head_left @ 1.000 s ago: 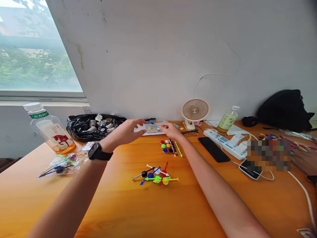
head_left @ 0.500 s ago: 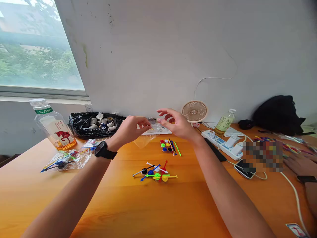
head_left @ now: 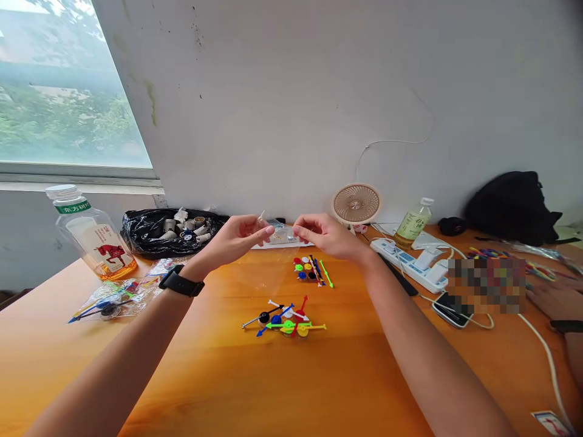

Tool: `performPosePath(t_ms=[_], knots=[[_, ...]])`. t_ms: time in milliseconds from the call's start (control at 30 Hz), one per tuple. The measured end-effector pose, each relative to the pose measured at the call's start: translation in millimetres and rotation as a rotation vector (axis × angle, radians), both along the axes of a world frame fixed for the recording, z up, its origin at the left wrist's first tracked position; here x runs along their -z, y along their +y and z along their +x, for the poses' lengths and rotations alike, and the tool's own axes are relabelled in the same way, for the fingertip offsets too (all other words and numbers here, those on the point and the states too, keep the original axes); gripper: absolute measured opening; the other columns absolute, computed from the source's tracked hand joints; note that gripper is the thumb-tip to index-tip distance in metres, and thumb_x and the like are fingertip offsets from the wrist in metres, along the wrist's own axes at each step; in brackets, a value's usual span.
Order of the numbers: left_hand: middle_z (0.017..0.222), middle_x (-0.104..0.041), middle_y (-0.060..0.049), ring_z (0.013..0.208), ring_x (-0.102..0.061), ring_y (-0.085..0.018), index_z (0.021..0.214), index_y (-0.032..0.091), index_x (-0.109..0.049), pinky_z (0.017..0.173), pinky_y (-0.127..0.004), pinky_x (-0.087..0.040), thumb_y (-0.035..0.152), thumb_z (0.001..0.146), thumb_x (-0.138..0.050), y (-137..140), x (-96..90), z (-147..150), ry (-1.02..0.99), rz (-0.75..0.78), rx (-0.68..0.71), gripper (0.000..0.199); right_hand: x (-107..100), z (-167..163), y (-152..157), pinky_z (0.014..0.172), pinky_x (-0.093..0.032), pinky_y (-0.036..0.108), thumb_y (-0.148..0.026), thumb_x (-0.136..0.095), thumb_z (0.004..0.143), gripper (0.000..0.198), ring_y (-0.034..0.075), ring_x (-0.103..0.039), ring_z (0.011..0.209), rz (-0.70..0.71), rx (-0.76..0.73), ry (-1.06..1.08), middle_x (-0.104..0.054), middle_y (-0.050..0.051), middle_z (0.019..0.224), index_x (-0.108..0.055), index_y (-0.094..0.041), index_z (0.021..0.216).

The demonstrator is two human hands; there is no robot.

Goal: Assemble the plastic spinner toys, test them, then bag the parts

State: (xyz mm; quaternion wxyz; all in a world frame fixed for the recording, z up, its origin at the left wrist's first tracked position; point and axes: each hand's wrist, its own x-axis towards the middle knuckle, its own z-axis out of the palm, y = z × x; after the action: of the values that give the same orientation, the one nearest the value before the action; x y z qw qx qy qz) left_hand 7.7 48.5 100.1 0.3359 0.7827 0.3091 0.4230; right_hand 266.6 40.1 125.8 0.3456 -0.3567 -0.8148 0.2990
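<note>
On wooden table, noted left hand and right hand pinching clear bag, seemingly unfilled, with near spinners assembled, farther parts separate.

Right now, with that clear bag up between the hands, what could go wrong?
Slip: the clear bag looks thin and hangs loose from the left hand, so it could fold or slide out of the grip.
Tangle: the spinners overlap in a heap; lifting one might drag others.
Bump: the right forearm partly hides the black slab, so a sweep right could knock it.
</note>
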Motion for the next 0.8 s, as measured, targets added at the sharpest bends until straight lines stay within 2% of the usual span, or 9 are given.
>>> performPosePath(t_ms=[67,167,267,400,600,700,800], knots=[[0.087,-0.072,-0.005,0.080,-0.065,-0.014,0.090,0.015,-0.071,0.072,-0.024,-0.052,0.052,0.097,-0.068,-1.3,-0.5,2.2,-0.042,-0.018,0.027,0.038,1.2,-1.6,-1.8,0.069,-0.046,0.028,-0.058,-0.061,0.097,0.040,0.015,-0.054,0.073,-0.021,-0.040,-0.008,-0.061,0.001,0.078,-0.066,-0.020,0.085],[0.081,-0.071,-0.004,0.074,-0.064,-0.013,0.095,0.015,-0.072,0.066,-0.022,-0.051,0.051,0.094,-0.074,-3.5,0.6,7.2,-0.093,-0.065,0.010,0.037,6.4,-7.3,-1.6,0.069,-0.046,0.027,-0.058,-0.066,0.094,0.039,0.015,-0.056,0.076,-0.028,-0.060,0.032,-0.063,0.001,0.083,-0.068,-0.019,0.092],[0.071,-0.067,-0.002,0.066,-0.061,-0.012,0.089,0.016,-0.068,0.060,-0.022,-0.047,0.053,0.092,-0.075,-6.4,2.6,13.1,-0.172,-0.081,-0.041,0.038,12.3,-12.7,1.9,0.070,-0.047,0.027,-0.059,-0.072,0.090,0.041,0.015,-0.058,0.077,-0.031,-0.070,0.107,-0.065,0.002,0.083,-0.070,-0.018,0.092],[0.070,-0.066,-0.002,0.066,-0.061,-0.012,0.078,0.017,-0.062,0.064,-0.023,-0.047,0.054,0.095,-0.071,-9.8,1.9,16.5,-0.265,-0.051,-0.101,0.041,11.8,-13.0,3.8,0.076,-0.050,0.029,-0.061,-0.069,0.092,0.044,0.015,-0.060,0.077,-0.054,-0.073,0.214,-0.066,0.003,0.079,-0.070,-0.017,0.083],[0.081,-0.072,-0.004,0.074,-0.063,-0.014,0.094,0.017,-0.073,0.066,-0.024,-0.047,0.050,0.094,-0.074,-9.7,-3.1,8.8,-0.158,-0.046,-0.040,0.033,3.6,-5.3,-1.4,0.074,-0.050,0.030,-0.056,-0.072,0.091,0.039,0.016,-0.061,0.076,-0.118,-0.153,0.112,-0.070,0.004,0.080,-0.074,-0.018,0.082],[0.081,-0.073,-0.006,0.077,-0.066,-0.015,0.087,0.015,-0.076,0.070,-0.025,-0.050,0.048,0.092,-0.076,-3.8,-2.1,2.3,-0.105,-0.030,-0.018,0.034,3.3,-2.9,-1.2,0.073,-0.050,0.030,-0.055,-0.073,0.090,0.037,0.016,-0.062,0.078,-0.104,-0.111,0.113,-0.071,0.004,0.082,-0.075,-0.019,0.083],[0.080,-0.075,-0.006,0.076,-0.067,-0.016,0.092,0.015,-0.079,0.069,-0.025,-0.051,0.049,0.091,-0.078,2.8,-1.4,-5.6,-0.073,-0.017,-0.030,0.034,3.3,-0.3,0.6,0.074,-0.050,0.030,-0.054,-0.076,0.088,0.036,0.016,-0.062,0.077,-0.083,-0.073,0.127,-0.070,0.003,0.081,-0.076,-0.019,0.082]])
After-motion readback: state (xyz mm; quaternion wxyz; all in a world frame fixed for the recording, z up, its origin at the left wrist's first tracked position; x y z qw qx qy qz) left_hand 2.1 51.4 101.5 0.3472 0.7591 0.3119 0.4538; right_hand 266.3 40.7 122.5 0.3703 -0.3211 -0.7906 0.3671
